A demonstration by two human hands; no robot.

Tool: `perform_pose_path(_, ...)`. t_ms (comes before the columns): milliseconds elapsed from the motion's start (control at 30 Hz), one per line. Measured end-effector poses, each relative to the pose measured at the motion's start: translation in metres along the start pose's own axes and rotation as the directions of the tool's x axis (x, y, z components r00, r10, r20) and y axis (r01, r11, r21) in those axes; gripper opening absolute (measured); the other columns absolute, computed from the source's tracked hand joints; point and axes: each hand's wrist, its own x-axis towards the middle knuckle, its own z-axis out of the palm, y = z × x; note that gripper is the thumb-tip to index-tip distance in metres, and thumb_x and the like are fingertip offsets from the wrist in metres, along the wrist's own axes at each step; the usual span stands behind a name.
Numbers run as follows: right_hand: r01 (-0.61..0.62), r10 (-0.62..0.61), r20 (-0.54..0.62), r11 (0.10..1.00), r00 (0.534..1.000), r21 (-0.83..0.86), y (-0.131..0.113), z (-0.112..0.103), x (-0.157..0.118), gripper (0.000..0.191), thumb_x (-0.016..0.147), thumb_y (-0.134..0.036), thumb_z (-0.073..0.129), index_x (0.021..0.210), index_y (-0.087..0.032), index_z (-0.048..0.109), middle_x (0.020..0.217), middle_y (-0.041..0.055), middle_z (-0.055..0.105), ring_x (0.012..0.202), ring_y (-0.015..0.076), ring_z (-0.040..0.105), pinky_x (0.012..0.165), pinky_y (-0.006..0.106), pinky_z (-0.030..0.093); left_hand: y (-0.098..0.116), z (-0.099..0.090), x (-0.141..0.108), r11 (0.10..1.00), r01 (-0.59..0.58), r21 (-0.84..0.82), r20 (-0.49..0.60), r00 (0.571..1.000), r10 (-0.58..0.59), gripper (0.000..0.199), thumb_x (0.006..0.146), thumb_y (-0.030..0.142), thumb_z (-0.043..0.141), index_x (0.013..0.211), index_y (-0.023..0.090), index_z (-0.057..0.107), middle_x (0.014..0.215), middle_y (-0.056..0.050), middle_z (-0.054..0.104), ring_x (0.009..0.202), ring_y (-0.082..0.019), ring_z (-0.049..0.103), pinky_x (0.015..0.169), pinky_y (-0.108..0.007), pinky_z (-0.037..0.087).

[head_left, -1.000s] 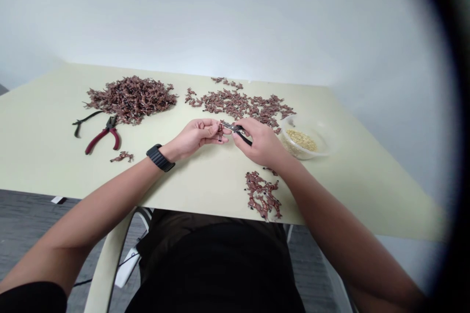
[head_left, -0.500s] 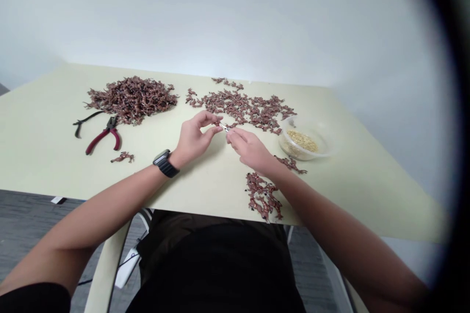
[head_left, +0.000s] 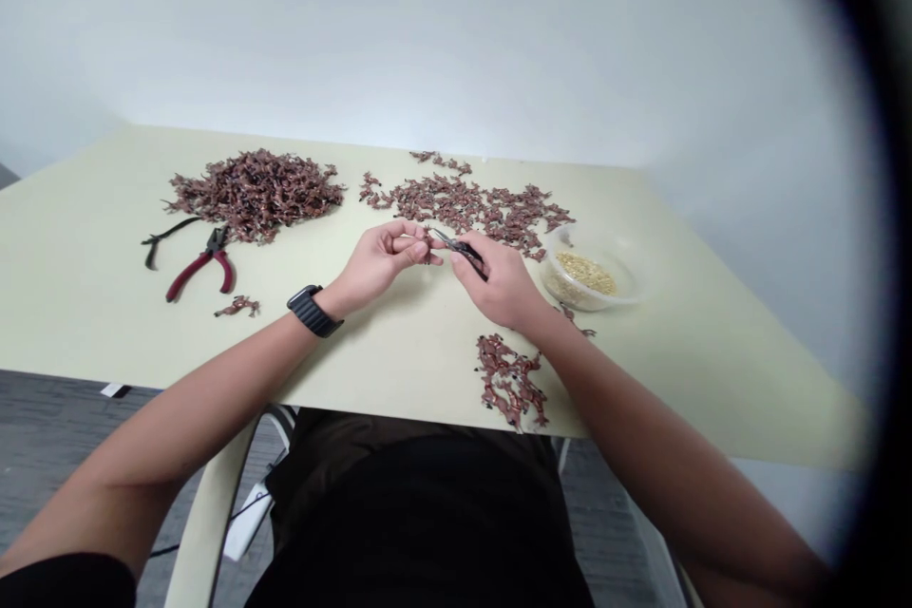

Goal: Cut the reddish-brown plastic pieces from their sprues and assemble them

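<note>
Small copper-brown piece (head_left: 427,247), pinched in the left hand (head_left: 381,256) above the table, is met by small black-handled pliers (head_left: 465,252) gripped in the right hand (head_left: 503,280) (a slipped pinch could lose it in the nearby copper-brown heap (head_left: 470,204)).

A plain white wall (head_left: 456,28) rises behind a pale green table (head_left: 85,332), above grey carpeted floor (head_left: 57,418).

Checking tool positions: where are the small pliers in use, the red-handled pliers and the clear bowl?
Small black-handled pliers (head_left: 470,256): head view, on the black handle.
Red-handled pliers (head_left: 191,275): head view, on the left red grip.
Clear plastic bowl (head_left: 627,252): head view, on the right wall.
</note>
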Motion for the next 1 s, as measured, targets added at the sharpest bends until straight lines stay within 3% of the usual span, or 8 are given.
perform_pose_path(233,0.159,-0.16,-0.001,0.984,0.987,-0.081,0.005,-0.004,0.001,0.024,0.105,-0.04,0.054,0.11,-0.021,0.068,0.089,0.0045,0.066,0.078,0.0202,0.057,0.074,0.034,0.041,0.002,0.0,-0.002,0.985,0.093,-0.146,0.081,0.993,-0.082,0.028,0.093,0.038,0.083,0.096,0.014,0.07,0.113,-0.013,0.08,0.093,-0.019,0.078,0.1,-0.037,0.059)
perform_pose_path(567,0.162,-0.158,0.046,0.983,0.986,-0.082,0.003,-0.01,0.001,0.022,0.105,-0.039,0.054,0.109,-0.021,0.066,0.094,0.0057,0.068,0.079,0.0204,0.057,0.074,0.035,0.041,0.006,0.003,-0.003,0.98,0.132,-0.151,0.079,0.989,-0.121,0.029,0.092,0.041,0.083,0.089,0.015,0.07,0.11,-0.011,0.08,0.091,-0.017,0.078,0.099,-0.034,0.059)
perform_pose_path(733,0.031,-0.029,0.063,0.999,0.998,-0.031,-0.005,-0.005,-0.002,0.025,0.105,-0.044,0.053,0.096,-0.022,0.062,0.074,-0.0004,0.055,0.067,0.0171,0.048,0.067,0.034,0.034,0.003,0.004,-0.003,0.997,0.035,-0.065,-0.009,0.999,-0.035,0.034,0.086,0.04,0.089,0.098,0.016,0.069,0.092,-0.007,0.08,0.092,-0.019,0.078,0.1,-0.038,0.059)
perform_pose_path(867,-0.118,0.102,0.11,0.981,0.989,0.155,-0.007,0.004,-0.002,0.03,0.107,-0.048,0.05,0.094,-0.023,0.059,0.075,-0.0013,0.053,0.069,0.017,0.047,0.068,0.034,0.036,0.001,0.008,-0.004,0.989,-0.077,0.129,-0.145,0.985,0.095,0.039,0.083,0.038,0.092,0.103,0.016,0.067,0.103,-0.011,0.081,0.104,-0.024,0.078,0.102,-0.042,0.059)
perform_pose_path(1000,-0.207,0.163,0.162,0.927,0.973,0.312,-0.007,0.008,-0.001,0.034,0.106,-0.05,0.048,0.086,-0.023,0.055,0.076,-0.0011,0.049,0.071,0.0172,0.045,0.067,0.033,0.036,0.002,0.012,-0.005,0.921,-0.159,0.355,-0.18,0.955,0.234,0.035,0.085,0.038,0.089,0.104,0.015,0.07,0.107,-0.011,0.079,0.105,-0.023,0.077,0.101,-0.04,0.059)
